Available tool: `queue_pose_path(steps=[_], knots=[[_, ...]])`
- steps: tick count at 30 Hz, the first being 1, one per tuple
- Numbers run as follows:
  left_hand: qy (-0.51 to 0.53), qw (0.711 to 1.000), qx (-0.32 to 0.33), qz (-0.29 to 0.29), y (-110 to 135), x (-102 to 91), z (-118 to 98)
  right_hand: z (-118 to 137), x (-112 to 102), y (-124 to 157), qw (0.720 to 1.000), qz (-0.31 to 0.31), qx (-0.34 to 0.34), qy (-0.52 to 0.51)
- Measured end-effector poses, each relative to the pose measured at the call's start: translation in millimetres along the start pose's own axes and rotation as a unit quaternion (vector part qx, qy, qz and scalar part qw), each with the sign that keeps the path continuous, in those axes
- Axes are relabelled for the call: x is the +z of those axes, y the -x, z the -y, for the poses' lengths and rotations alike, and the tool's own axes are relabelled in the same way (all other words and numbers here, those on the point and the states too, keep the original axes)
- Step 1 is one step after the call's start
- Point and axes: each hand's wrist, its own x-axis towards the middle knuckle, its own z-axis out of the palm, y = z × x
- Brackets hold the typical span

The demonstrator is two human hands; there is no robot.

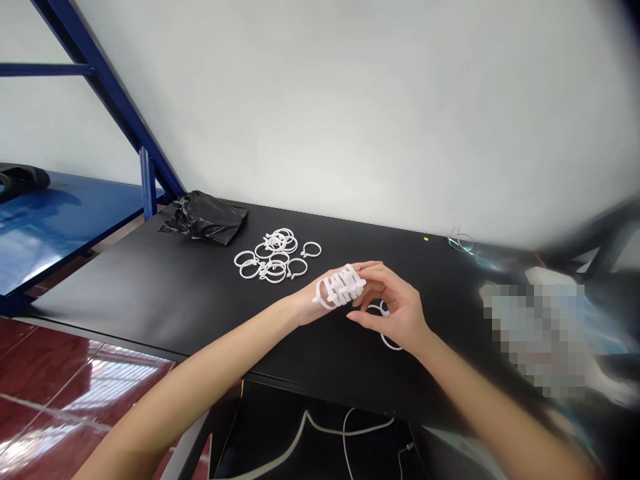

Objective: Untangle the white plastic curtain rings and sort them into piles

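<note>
Several white plastic curtain rings point(343, 285) sit in a row around my left hand point(325, 280), which carries them above the black table. Its fingertips are mostly hidden behind my right hand point(395, 303). My right hand reaches in from the right with fingers curved against the end of the row. A gap shows between its thumb and forefinger, and I see no ring pinched there. Below it, a few more white rings point(391, 343) lie on the table, partly covered by the hand. A loose pile of white rings point(275, 257) lies further back on the left.
A crumpled black plastic bag point(210, 217) rests at the back left of the black table point(165, 293). Eyeglasses point(463, 242) lie near the wall. Clear plastic packaging point(600, 327), partly pixelated, is at the right. A blue metal frame point(115, 100) stands left; cables point(300, 433) hang below.
</note>
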Motion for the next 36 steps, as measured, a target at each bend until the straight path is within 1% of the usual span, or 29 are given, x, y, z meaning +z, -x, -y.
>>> queue_pose_path(steps=[2,3,5,7,9,12,14,17,19,21,22,23,24,26,27,28,29,30,32,34,36], knots=[[0.051,0.998,-0.021,-0.001,-1,3.0,3,2,4,0,0.999,0.000,0.026,-0.031],[0.069,0.997,-0.020,0.000,-1,4.1,4,2,6,-1,0.998,-0.008,0.036,-0.043],[0.088,0.996,-0.015,-0.004,-1,6.3,6,4,9,-1,0.997,-0.014,0.050,-0.060],[0.087,0.996,-0.021,-0.012,1,9.0,7,4,15,1,0.996,0.000,0.063,-0.067],[0.076,0.997,-0.023,-0.020,2,12.7,8,3,22,5,0.996,0.000,0.070,-0.047],[0.057,0.998,0.007,-0.025,4,19.1,10,0,32,9,0.996,-0.051,0.077,0.000],[0.042,0.998,0.029,-0.040,4,21.8,10,-1,33,10,0.994,-0.061,0.088,0.000],[-0.009,0.996,0.046,-0.076,3,20.6,9,0,27,5,0.993,-0.030,0.111,-0.029],[-0.072,0.991,0.064,-0.091,2,16.2,6,2,19,1,0.989,-0.003,0.135,-0.052],[-0.161,0.977,0.095,-0.098,4,10.4,2,4,13,-2,0.983,0.024,0.161,-0.081],[-0.219,0.965,0.110,-0.098,5,7.5,0,5,11,-3,0.979,0.034,0.174,-0.097],[-0.287,0.946,0.122,-0.094,6,4.9,-2,6,10,-3,0.975,0.040,0.187,-0.111],[-0.359,0.920,0.127,-0.089,7,2.7,-5,7,9,-4,0.971,0.046,0.202,-0.122],[-0.489,0.862,0.118,-0.068,10,0.0,-9,8,8,-5,0.962,0.057,0.230,-0.134],[-0.538,0.835,0.106,-0.054,11,-0.5,-10,8,7,-5,0.958,0.069,0.243,-0.137],[-0.571,0.814,0.094,-0.040,12,-0.4,-11,8,6,-5,0.953,0.089,0.253,-0.139],[-0.589,0.803,0.084,-0.024,13,0.0,-12,8,5,-6,0.948,0.115,0.261,-0.143],[-0.594,0.801,0.078,-0.009,13,0.8,-13,8,3,-6,0.942,0.141,0.264,-0.149],[-0.582,0.809,0.079,0.010,14,3.0,-13,7,0,-7,0.931,0.184,0.268,-0.168],[-0.568,0.819,0.081,0.018,14,5.3,-13,5,-1,-7,0.921,0.196,0.280,-0.189],[-0.571,0.817,0.076,0.020,14,6.8,-13,3,-1,-6,0.912,0.190,0.302,-0.203]])
